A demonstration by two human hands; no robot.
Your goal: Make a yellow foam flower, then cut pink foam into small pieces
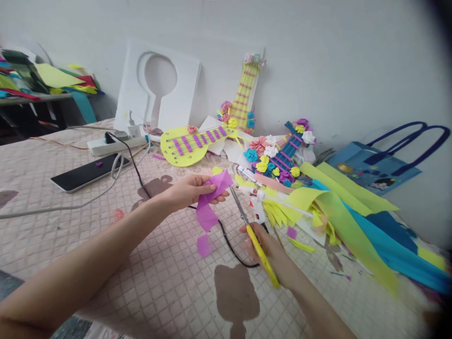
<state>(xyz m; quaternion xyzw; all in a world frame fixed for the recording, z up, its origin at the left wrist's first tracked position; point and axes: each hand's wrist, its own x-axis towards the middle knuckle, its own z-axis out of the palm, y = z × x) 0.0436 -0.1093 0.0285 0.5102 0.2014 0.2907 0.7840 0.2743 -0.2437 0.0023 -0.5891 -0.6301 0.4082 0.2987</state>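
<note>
Pinched in my left hand [192, 192] is a strip of purple crepe paper [206, 216], which hangs in folds below the fingers toward the table. My right hand [266, 247] grips scissors [259, 249] with yellow handles, and their metal blades point up and left, close to the paper's right side. Whether the blades touch the paper I cannot tell. Just beyond my right hand lies a white glue gun [258, 209], partly hidden. A small purple paper scrap [291, 232] rests to the right of that hand.
A yellow paper guitar [185, 148] and a blue flower-covered guitar [289, 153] lie at the back. Crepe paper sheets [353, 226] spread on the right beside a blue bag [374, 165]. A tablet-like black slab [90, 172], a power strip [113, 145] and a black cable [229, 242] are leftward.
</note>
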